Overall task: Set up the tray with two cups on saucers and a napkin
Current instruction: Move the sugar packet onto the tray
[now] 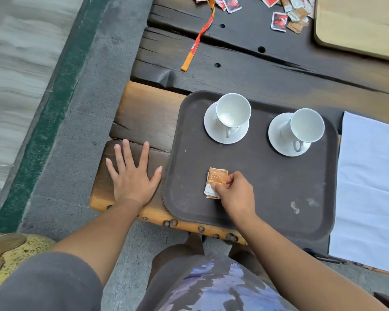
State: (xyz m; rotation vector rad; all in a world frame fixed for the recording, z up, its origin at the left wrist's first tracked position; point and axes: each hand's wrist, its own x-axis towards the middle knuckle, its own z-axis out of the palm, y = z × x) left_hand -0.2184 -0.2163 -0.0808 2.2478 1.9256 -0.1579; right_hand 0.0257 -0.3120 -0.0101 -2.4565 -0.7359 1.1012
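Tray [279, 198]: dark brown, flat on the bench [148, 113], near edge overhanging the bench front.
- Far-left on tray: white cup [233, 110] upright on a saucer [211, 129], inside visible, empty.
- Far-right on tray: second cup [307, 125] on a second saucer [276, 135], also looks empty. Both handles point to the tray's near edge.
- Near-left on tray: small orange-and-white packet [216, 179] lying flat. Right hand [234, 194] pinches its right edge between thumb and curled fingers. The hand covers part of the packet; print too small to read.
- Left hand [133, 176]: flat on the bench just left of the tray, fingers spread, holding nothing, thumb tip just short of the rim.

Around the tray:
- Right of it: white cloth [368, 176], cut off by the frame edge; can't tell if it touches the rim.
- Beyond the far edge: orange strap [199, 37] on the dark planks, red and tan sachets [279, 20] partly cut off at the top, and a pale board [357, 25] cropped at the top-right corner.
- Pale smudges on the tray's near-right area; can't tell what they are.
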